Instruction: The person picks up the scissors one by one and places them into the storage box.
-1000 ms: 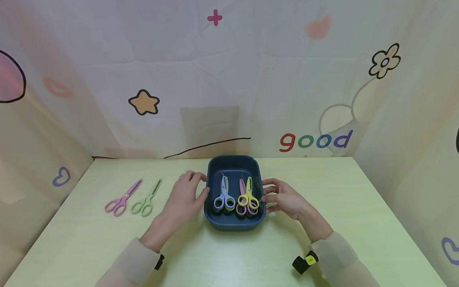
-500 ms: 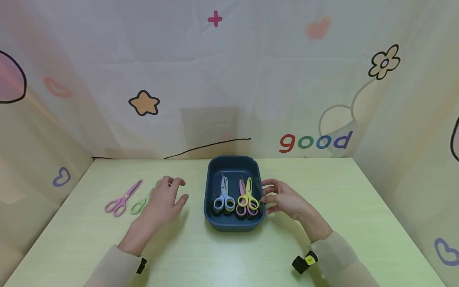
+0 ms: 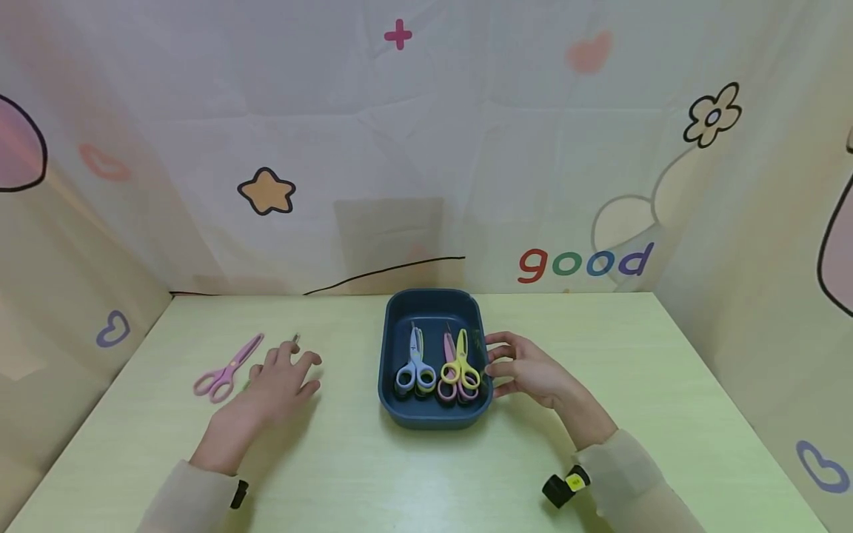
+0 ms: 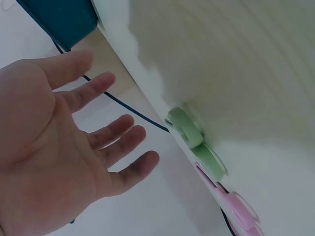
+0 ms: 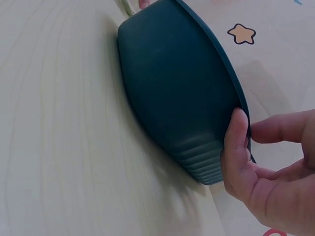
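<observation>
A dark blue tray stands mid-table and holds blue scissors, yellow scissors and a pink pair under the yellow ones. My right hand rests against the tray's right side; the thumb lies on the tray's outer wall and the fingers are fairly straight by the rim. My left hand hovers with its fingers spread over green scissors, which it mostly hides in the head view. Pink scissors lie just left of them.
The pale green table is closed in at the back and on both sides by a printed fabric backdrop. A small black and yellow device sits at my right wrist.
My left hand has left the tray's left edge and moved left across the table until it is above the green scissors. The right hand and the tray have stayed in place.
</observation>
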### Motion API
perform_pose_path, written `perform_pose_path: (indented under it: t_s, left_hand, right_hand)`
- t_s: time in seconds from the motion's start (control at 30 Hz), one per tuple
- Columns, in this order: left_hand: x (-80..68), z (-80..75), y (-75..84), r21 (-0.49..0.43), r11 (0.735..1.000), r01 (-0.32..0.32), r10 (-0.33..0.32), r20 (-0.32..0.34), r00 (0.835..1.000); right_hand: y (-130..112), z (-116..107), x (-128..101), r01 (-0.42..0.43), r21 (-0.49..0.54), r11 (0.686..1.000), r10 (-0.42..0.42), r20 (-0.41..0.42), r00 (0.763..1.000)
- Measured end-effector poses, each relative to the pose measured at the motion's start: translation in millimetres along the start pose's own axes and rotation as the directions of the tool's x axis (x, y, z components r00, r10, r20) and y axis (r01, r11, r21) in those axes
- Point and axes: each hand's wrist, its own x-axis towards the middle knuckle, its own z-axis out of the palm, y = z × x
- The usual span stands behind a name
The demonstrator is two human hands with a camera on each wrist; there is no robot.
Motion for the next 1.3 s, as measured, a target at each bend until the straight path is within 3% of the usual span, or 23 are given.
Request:
perform_pose_path:
  t_s: [0.23,0.5,0.93,1.2,1.3]
  left_hand:
    - [-5.3,-5.3,-13.3,0.037,0.994,0.102,-0.105,0.098,0.990]
    - [-7.5,-14.4,-13.9,0.035,0.991,0.130,-0.134,0.159,0.978]
    - [-5.4,-12.7,-5.5,-0.007,0.993,0.115,-0.113,0.160,0.981]
    - [-0.9,6.9,-27.2,0.034,0.990,0.133,-0.137,0.131,0.982]
    - [-1.0,9.4,-31.7,0.030,0.993,0.115,-0.118,0.128,0.985]
  right_hand:
    - [-1.0,-0.2,-1.0,-0.004,0.005,1.000,0.004,0.002,1.000]
    - [-1.9,-0.4,-1.6,-0.008,0.007,1.000,0.008,-0.001,1.000]
    - [0.6,-0.3,-0.4,-0.008,0.009,1.000,0.007,0.003,1.000]
    - [1.2,-0.5,0.3,-0.006,0.006,1.000,0.006,0.006,1.000]
    - [1.0,-0.9,0.3,-0.005,0.003,1.000,0.005,0.003,1.000]
